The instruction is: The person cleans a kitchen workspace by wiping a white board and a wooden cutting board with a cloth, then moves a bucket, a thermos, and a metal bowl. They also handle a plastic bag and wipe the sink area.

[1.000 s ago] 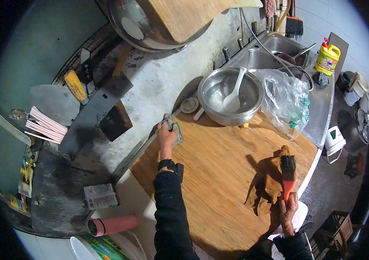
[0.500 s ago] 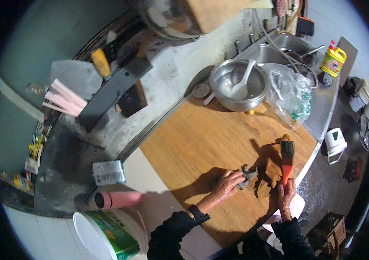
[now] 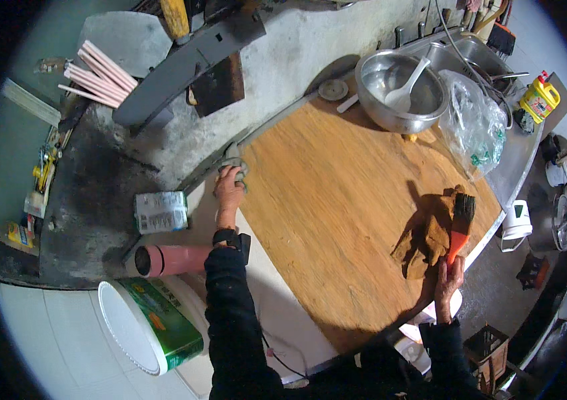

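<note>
My left hand (image 3: 229, 193) reaches to the far left edge of the wooden board (image 3: 323, 220) and presses a crumpled grey-green rag (image 3: 236, 164) there, its fingers closed over it. Near the right edge, my right hand (image 3: 449, 280) grips a brush (image 3: 460, 230) by its orange-red handle, black bristles pointing up and away. Beside the brush lies a lumpy, folded brown heap (image 3: 423, 250), maybe cloth, partly in shadow.
At the board's far edge stands a steel bowl (image 3: 380, 110) with a white ladle (image 3: 405, 93), next to a clear plastic bag (image 3: 473, 123). Behind are a sink (image 3: 477, 53) and yellow bottle (image 3: 539, 99). A pink flask (image 3: 177, 260) and white bucket (image 3: 133, 330) are left.
My left hand has swept the rag from the board's near middle to its far left edge. My right hand still holds the brush. The view has shifted.
</note>
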`<state>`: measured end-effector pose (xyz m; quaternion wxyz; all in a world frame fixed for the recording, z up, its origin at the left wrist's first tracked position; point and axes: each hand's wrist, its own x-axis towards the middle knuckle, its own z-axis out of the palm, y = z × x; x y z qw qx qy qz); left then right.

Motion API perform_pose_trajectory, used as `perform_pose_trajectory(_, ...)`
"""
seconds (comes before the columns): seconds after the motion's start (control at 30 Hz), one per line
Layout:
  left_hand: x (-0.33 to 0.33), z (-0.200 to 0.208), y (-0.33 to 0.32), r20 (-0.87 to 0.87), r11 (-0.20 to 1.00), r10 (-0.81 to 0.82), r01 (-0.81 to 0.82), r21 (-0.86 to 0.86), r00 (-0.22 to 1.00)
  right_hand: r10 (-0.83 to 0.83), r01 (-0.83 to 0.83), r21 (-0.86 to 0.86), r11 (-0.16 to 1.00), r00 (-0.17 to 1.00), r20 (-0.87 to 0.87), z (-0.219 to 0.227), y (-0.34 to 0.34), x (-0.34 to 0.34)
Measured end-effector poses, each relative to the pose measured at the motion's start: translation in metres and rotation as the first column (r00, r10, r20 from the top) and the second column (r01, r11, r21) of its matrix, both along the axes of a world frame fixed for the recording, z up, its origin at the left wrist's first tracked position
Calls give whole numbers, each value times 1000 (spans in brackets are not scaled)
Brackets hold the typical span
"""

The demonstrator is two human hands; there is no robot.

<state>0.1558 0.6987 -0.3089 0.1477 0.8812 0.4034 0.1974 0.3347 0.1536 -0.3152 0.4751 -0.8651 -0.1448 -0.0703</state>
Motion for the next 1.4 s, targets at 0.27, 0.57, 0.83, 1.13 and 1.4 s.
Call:
perform_pose_trajectory(0.27, -44, -7, -171, 44, 941, -329, 325, 91, 943, 16, -9, -81, 997, 997, 77, -9, -3, 6)
perform_pose_trajectory(0.57, -110, 11, -395, 152, 891, -389, 413, -187, 909, 106, -108, 15, 994, 990, 88, -6, -5, 10)
perform_pose_trajectory(0.83, -158, 32, -297, 361, 991, -77, 110, -71, 929, 134, 86, 524, 847, 921, -366, 41, -92, 35)
perform_pose_trajectory(1.13, -161, -18, -250, 137, 978, -139, 114, 173, 981, -145, 362, 386, 849, 860, -489, 19, -252, -38)
perform_pose_trajectory(1.4, -198, -3, -429, 275, 835, -460, 516, -189, 844, -167, 420, 332, 845, 796, -582, -10, -259, -109)
